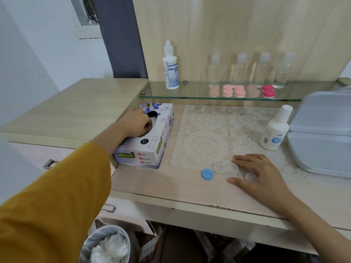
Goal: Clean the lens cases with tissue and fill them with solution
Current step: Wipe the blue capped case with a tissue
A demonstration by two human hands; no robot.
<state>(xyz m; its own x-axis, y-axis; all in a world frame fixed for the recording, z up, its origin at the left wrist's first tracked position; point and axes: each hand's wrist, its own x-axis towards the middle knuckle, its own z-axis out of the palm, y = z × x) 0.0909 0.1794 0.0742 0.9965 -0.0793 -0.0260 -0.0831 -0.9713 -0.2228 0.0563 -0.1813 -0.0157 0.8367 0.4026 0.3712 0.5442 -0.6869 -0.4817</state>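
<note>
The left hand (135, 123) sits on top of the tissue box (150, 147) with its fingers curled down into the slot. No tissue shows, so I cannot tell whether it has pinched one. The right hand (260, 175) lies flat on the tabletop (171, 186), fingers straight and spread, with its fingertips at the edge of the clear lens case (225, 167). The case lies open near the front edge, just off the lace mat (205, 133). Its blue cap (207, 174) is just to its left and a white cap (250, 177) is partly under the right fingers.

Likely risks from here:
- The box looks light and nothing holds it down. A sharp one-handed pull could lift or drag it towards the tabletop's left edge, or bring out a clump of tissues.
- The case and caps are small, smooth and close to the front edge. A sweep of the right hand or a trailing sleeve could knock one off, perhaps into the bin (106, 243) below.
- The case is barely pinned, so wiping it without a firmer hold may make it skid.
- The solution bottle (274, 131) stands upright on the mat's uneven lace, near the right forearm. A careless reach could tip it over.
- If tissue lint is left in the wells, it would end up in the solution.
</note>
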